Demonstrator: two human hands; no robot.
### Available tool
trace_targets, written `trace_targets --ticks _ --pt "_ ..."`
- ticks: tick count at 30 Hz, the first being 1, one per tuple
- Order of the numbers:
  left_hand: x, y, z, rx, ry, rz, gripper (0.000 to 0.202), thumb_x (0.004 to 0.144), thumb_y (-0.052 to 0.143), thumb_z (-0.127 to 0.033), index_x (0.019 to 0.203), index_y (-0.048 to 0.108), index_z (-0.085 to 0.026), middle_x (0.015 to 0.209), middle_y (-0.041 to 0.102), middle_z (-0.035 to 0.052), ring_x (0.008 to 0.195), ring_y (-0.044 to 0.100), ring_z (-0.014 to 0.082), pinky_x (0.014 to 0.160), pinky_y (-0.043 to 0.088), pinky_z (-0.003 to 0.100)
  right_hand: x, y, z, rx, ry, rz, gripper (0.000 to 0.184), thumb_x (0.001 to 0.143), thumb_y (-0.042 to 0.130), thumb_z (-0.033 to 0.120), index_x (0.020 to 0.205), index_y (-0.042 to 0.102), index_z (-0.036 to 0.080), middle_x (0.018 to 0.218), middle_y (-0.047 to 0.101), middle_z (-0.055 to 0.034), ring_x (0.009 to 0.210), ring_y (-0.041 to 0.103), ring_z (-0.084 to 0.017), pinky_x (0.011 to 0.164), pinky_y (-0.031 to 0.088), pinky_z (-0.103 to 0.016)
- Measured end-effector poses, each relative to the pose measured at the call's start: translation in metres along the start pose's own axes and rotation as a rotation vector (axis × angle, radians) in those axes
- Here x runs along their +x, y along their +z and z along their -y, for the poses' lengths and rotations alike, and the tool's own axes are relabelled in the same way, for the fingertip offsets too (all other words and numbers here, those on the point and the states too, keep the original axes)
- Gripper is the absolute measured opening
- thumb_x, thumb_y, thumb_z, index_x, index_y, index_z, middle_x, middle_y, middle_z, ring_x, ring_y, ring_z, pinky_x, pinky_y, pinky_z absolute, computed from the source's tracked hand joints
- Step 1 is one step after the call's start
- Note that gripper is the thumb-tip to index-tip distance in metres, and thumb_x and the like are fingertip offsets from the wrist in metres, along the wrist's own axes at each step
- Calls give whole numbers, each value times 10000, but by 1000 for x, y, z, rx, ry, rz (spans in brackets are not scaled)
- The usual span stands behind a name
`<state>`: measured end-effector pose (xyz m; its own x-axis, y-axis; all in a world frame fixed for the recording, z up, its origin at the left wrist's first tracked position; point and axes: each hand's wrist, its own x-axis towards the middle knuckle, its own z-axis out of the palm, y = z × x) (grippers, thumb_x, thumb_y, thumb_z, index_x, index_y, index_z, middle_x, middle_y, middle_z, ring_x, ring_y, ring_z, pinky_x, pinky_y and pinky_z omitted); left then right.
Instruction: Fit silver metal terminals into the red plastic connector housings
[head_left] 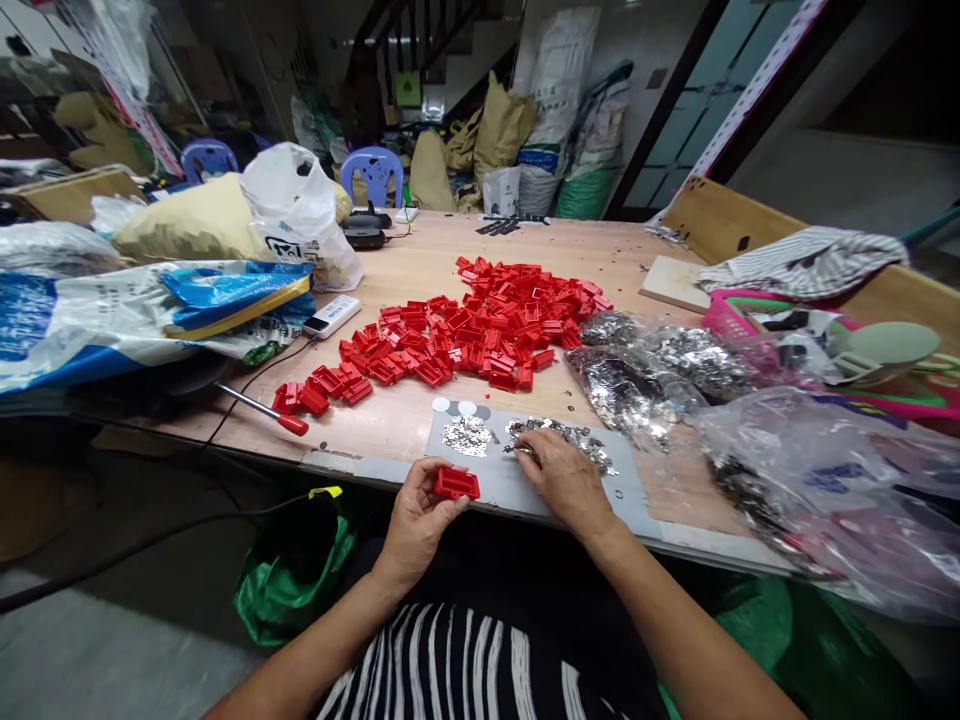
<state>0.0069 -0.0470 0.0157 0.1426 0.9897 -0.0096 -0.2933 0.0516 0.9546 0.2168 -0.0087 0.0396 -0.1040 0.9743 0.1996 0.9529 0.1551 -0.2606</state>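
My left hand (416, 515) is closed round a small red plastic part (457, 484) at the table's near edge. My right hand (559, 475) lies on a grey sheet (637, 495), its fingertips pinched in a heap of small shiny metal pieces (562, 435); what they hold is too small to name. A second little heap of metal pieces (466, 436) lies on the sheet just left of it. A big pile of red plastic parts (465, 335) spreads over the wooden table (420, 265) beyond.
Clear bags of metal pieces (652, 370) lie at the right, with a pink basket (731, 320) behind. Sacks and a white plastic bag (296, 215) crowd the left. A red-handled tool (262, 408), a white remote (332, 316) and a green bag (292, 575) under the table are near.
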Motion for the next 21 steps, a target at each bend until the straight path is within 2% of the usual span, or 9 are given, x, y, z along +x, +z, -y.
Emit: trace_targets --ticks 3,6,9,14,17,21 --pt "0 2 1 115 132 -14 331 771 696 -200 1052 522 -217 1026 677 28 926 658 140 861 517 278 -8 -9 5 274 -2 11 63 863 535 214 907 581 216 824 679 0 667 616 -148 603 434 -249" --pt "-1 3 4 265 253 -2 327 794 670 -197 1089 532 -230 1052 668 34 933 663 153 848 531 288 -18 -21 17 481 -22 51 56 877 537 262 869 571 219 650 621 36 513 527 -115 507 385 -227" --pt "-1 2 7 412 344 11 327 819 635 -182 1125 539 -242 1073 659 39 942 661 161 848 533 299 -26 -27 29 558 -66 19 73 885 550 268 859 592 214 693 638 16 548 537 -116 525 394 -225" --pt "-1 1 5 540 437 34 353 818 601 -139 1153 564 -243 1096 671 50 998 648 185 899 509 323 -32 -22 37 546 -186 -34 68 897 536 217 871 598 211 775 658 -15 647 590 -137 617 442 -244" --pt "-2 3 0 512 404 42 348 808 606 -143 1138 603 -250 1104 680 59 1025 638 210 931 484 339 -32 -19 38 526 -219 -25 97 907 509 217 863 595 216 764 652 -24 673 604 -153 630 456 -258" --pt "-2 8 -6 337 226 19 312 767 673 -188 1072 652 -250 1072 681 62 1016 622 233 944 457 346 -34 -21 38 545 -174 -33 103 901 512 235 859 605 219 761 663 -28 649 600 -155 628 471 -268"
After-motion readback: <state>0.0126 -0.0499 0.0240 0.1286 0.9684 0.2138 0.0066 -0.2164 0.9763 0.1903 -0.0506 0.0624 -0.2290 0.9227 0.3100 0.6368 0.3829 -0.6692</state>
